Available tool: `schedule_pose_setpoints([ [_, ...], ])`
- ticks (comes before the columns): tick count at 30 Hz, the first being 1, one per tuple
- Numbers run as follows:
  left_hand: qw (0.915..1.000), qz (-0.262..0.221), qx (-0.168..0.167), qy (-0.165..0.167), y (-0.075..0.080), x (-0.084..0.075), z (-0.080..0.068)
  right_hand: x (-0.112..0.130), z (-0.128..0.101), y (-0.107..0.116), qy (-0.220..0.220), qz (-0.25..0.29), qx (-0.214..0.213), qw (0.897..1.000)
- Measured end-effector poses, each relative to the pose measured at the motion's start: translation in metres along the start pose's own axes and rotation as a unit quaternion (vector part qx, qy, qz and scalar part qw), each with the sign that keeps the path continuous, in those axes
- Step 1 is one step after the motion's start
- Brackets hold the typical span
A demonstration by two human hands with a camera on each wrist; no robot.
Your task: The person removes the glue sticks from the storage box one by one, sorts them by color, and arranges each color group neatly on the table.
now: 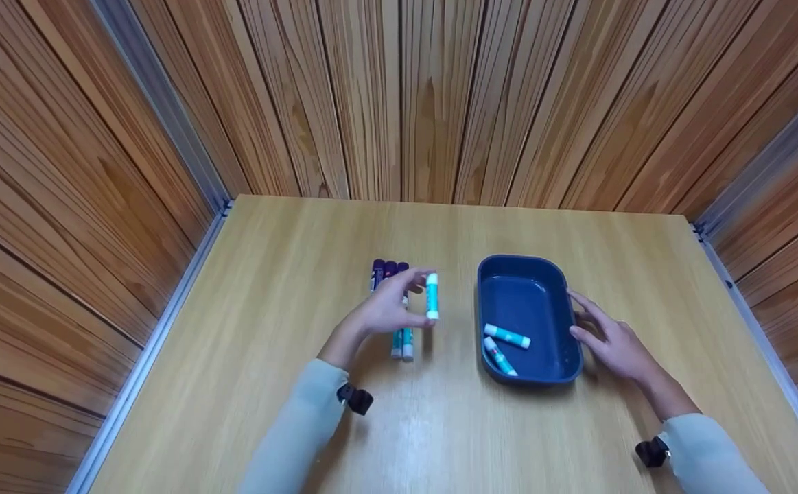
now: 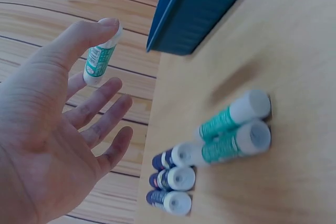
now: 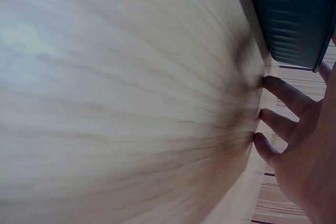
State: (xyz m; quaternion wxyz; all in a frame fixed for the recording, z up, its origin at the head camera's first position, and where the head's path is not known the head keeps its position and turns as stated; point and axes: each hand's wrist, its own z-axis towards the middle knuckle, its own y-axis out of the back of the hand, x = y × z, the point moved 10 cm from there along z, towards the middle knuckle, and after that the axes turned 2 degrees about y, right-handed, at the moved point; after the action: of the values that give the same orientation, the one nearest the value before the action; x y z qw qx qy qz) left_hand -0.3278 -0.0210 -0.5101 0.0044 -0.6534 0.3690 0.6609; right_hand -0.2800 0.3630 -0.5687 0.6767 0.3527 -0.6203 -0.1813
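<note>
Glue stick (image 1: 432, 296) in left hand (image 1: 386, 307): teal body, white cap. Tray (image 1: 551, 274) by right hand (image 1: 611, 339): dark blue. Sticks (image 1: 384, 269) beyond left hand: purple. Counter (image 1: 302, 274): light wood grain. Sleeves (image 1: 296, 439): pale grey.

The head view looks forward and down from above the near edge of the table (image 1: 289, 261), taking in the whole top, 3 wood-panelled walls, both forearms and the tray (image 1: 529, 278). The left wrist view sits close behind the left hand (image 2: 47, 129), looking past the palm along the tabletop, tilted, toward the tubes (image 2: 210, 156) and one end of the tray (image 2: 199, 9). The right wrist view lies very near the table (image 3: 131, 103), rotated, blurred, with the right hand (image 3: 304, 145) at its edge and one tray (image 3: 294, 14) corner. All 3 views share the tray; head and left wrist share the tubes (image 1: 402, 339).
</note>
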Motion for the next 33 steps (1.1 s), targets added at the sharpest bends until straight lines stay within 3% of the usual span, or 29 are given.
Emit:
schedule_pose_setpoints([
  [11, 0.9995, -0.024, -0.015, 0.018, 0.028, 0.023, -0.022, -0.001, 0.003, 0.001, -0.006, -0.006, 0.003, 1.000],
  [19, 0.9986, -0.003, -0.036, 0.039, 0.042, 0.042, -0.033, -0.004, 0.003, -0.002, -0.013, -0.009, 0.006, 1.000],
  [24, 0.9978, 0.011, -0.041, 0.050, 0.041, 0.053, -0.038, -0.004, 0.003, -0.002, -0.010, -0.009, 0.004, 1.000],
  [33, 0.9940, 0.033, -0.033, 0.099, 0.027, 0.078, -0.044, 0.000, 0.002, 0.000, -0.001, -0.007, 0.000, 1.000],
])
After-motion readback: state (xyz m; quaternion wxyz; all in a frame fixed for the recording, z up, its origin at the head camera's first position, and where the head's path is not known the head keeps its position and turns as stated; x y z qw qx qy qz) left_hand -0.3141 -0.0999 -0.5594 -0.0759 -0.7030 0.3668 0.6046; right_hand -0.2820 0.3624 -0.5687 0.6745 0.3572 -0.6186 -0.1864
